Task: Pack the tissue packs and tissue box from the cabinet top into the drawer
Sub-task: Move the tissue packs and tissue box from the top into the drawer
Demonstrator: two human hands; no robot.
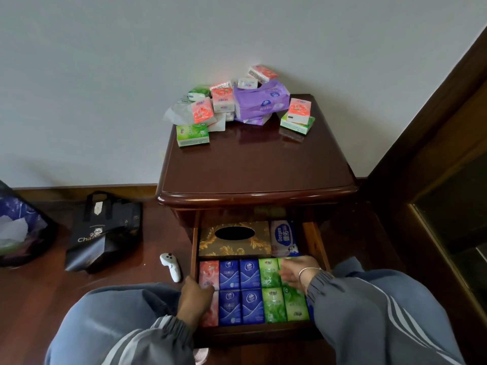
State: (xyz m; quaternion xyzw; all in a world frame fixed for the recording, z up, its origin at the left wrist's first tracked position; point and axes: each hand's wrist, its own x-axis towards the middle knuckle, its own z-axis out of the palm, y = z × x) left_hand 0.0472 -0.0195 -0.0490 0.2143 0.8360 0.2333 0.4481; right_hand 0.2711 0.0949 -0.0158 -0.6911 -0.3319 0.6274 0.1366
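the open drawer [259,331] holds a gold tissue box [210,246] at the back, then tight rows of pink packs [209,272], blue packs [239,275], green packs [268,304]. the blurry right hand [292,271] lies spread on green packs. the left hand [195,299] touches pink packs by the drawer's edge; its grip is hidden. more tissue packs [201,111] pile on the cabinet top [258,164].

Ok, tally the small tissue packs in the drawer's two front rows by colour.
Pink packs: 2
Blue packs: 4
Green packs: 4
Total: 10
The right sleeve covers the right end of the rows, so more may lie hidden there.
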